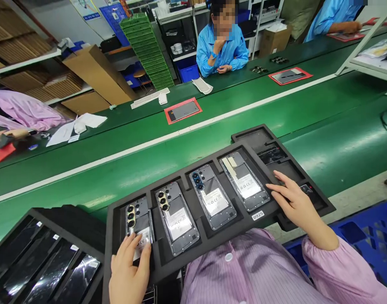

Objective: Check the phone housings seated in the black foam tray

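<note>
A black foam tray (244,221) lies in front of me, tilted, with several open-backed phones in its slots. My left hand (128,270) rests on the lower end of the leftmost phone (137,217), fingers spread over it. My right hand (291,200) lies flat on the tray's right end, fingertips beside the rightmost phone (244,179) and over a small dark part. Between them sit a gold-camera phone (176,217) and a blue-camera phone (211,196). A label reading 0925 (257,215) is stuck on the tray's near rim.
A second black tray (28,253) of glossy dark panels sits at my left. A green conveyor belt (323,126) runs across, carrying red-framed trays (183,110). A person in blue (222,46) sits opposite. A blue crate (371,236) is at lower right.
</note>
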